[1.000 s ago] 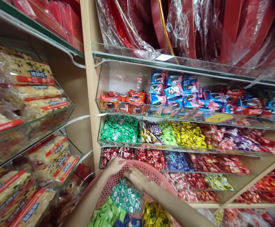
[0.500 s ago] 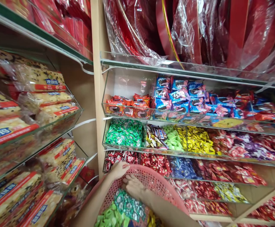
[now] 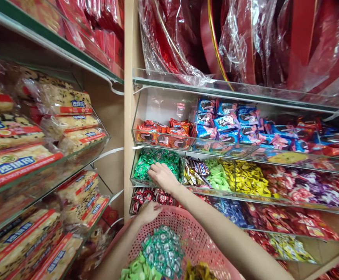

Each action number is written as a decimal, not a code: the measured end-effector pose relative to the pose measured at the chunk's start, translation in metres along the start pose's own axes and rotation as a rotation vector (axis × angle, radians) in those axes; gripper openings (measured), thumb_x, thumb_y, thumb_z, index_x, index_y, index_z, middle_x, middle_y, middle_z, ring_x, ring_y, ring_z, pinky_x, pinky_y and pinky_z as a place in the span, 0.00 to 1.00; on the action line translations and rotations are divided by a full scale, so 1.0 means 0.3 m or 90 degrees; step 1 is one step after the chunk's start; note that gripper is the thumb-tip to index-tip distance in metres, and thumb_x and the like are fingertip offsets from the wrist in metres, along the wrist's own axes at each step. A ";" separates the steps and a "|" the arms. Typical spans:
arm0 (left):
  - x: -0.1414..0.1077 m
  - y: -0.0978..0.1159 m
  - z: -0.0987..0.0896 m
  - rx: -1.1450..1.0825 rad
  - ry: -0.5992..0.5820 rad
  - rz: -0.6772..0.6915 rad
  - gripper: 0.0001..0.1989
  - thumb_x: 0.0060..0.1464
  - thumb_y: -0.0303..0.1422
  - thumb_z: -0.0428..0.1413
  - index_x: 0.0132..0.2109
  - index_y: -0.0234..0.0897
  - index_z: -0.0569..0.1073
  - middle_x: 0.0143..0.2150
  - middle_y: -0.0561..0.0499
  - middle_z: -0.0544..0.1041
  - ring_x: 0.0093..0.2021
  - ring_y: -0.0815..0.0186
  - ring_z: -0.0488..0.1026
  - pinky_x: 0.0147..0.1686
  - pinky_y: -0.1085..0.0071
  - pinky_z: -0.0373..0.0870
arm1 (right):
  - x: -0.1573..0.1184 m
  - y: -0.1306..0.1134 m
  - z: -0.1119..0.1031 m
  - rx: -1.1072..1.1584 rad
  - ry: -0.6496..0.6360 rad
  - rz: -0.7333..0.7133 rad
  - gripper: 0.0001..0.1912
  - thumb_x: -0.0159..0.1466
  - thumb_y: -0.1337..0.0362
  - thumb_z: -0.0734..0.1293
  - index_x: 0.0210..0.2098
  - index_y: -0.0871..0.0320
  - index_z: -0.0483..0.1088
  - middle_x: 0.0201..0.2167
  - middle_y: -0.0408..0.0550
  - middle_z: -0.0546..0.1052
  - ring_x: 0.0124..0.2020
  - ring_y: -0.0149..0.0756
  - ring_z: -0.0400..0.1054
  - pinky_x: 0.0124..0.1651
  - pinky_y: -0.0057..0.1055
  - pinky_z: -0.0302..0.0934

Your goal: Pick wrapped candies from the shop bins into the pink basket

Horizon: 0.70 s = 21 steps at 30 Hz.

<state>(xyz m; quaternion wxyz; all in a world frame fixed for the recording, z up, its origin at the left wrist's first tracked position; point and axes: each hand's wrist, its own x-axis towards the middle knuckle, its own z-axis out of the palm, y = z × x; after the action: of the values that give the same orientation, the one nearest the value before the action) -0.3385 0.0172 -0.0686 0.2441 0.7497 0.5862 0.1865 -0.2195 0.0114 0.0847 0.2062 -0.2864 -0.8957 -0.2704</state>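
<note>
The pink basket (image 3: 198, 237) is perforated; its green-wrapped sweets (image 3: 163, 252) look shiny.

Two grips (image 3: 164, 177), one pink basket (image 3: 194, 222), three candy heaps (image 3: 163, 251) inside, one yellow tag (image 3: 283, 156)

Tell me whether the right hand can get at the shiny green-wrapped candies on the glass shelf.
Likely yes: the right hand is at those shiny green-wrapped candies, with no visible lid covering them.

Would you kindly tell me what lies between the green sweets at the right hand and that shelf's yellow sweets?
The head view shows a clear divider beside the green sweets, then brown-and-gold packets, then light-green packets.
</note>
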 end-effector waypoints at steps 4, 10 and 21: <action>-0.002 -0.005 0.003 0.044 0.019 0.030 0.17 0.56 0.42 0.47 0.30 0.37 0.74 0.28 0.52 0.76 0.28 0.69 0.68 0.26 0.75 0.50 | 0.095 0.043 0.001 -0.056 -0.027 -0.041 0.06 0.67 0.65 0.59 0.34 0.57 0.65 0.35 0.46 0.69 0.39 0.37 0.58 0.39 0.33 0.51; -0.003 -0.002 -0.003 0.041 0.017 0.018 0.16 0.56 0.42 0.48 0.32 0.38 0.75 0.30 0.52 0.77 0.31 0.67 0.70 0.27 0.75 0.51 | 0.130 0.026 0.023 -0.073 -0.044 -0.109 0.07 0.67 0.66 0.58 0.35 0.58 0.66 0.37 0.47 0.68 0.40 0.37 0.58 0.42 0.34 0.52; -0.010 0.010 -0.011 0.055 0.019 0.018 0.16 0.56 0.42 0.47 0.30 0.38 0.74 0.29 0.52 0.77 0.30 0.68 0.70 0.25 0.74 0.49 | 0.125 0.031 0.022 -0.063 -0.032 -0.074 0.09 0.67 0.65 0.57 0.33 0.58 0.67 0.36 0.48 0.69 0.40 0.37 0.58 0.41 0.34 0.52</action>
<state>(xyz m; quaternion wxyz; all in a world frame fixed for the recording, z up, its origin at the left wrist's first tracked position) -0.3387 0.0142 -0.0641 0.1999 0.7651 0.5864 0.1755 -0.2434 0.0369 0.1027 0.1534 -0.2504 -0.9013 -0.3185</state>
